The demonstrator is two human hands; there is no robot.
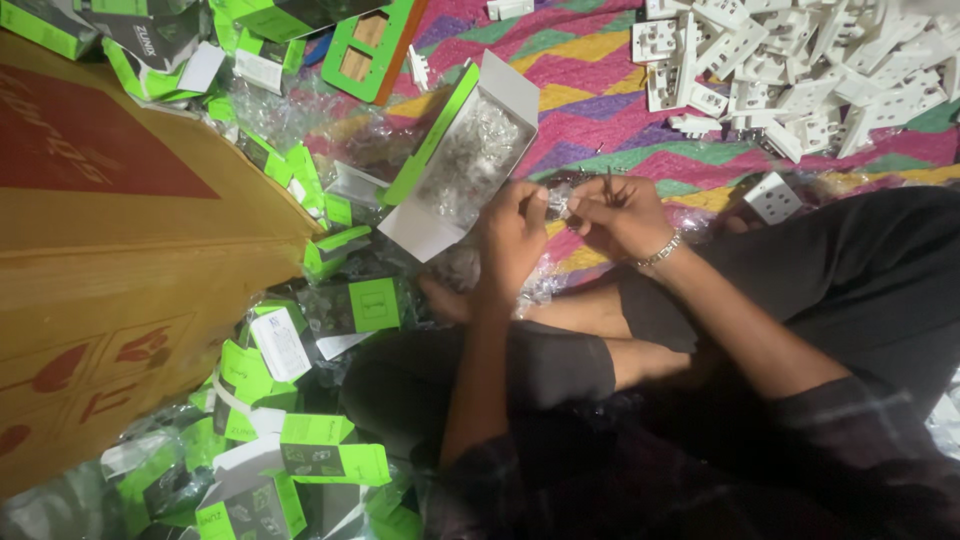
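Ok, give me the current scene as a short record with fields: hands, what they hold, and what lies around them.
left hand: left hand pinches a small clear plastic packet
right hand: right hand pinches the same packet, with a thin dark tool
bracelet: metal chain bracelet on the right wrist
nearby box: open green-and-white cardboard box, beside the left hand
pile: white plastic socket parts
surface: striped multicoloured cloth
carton: large brown cardboard carton
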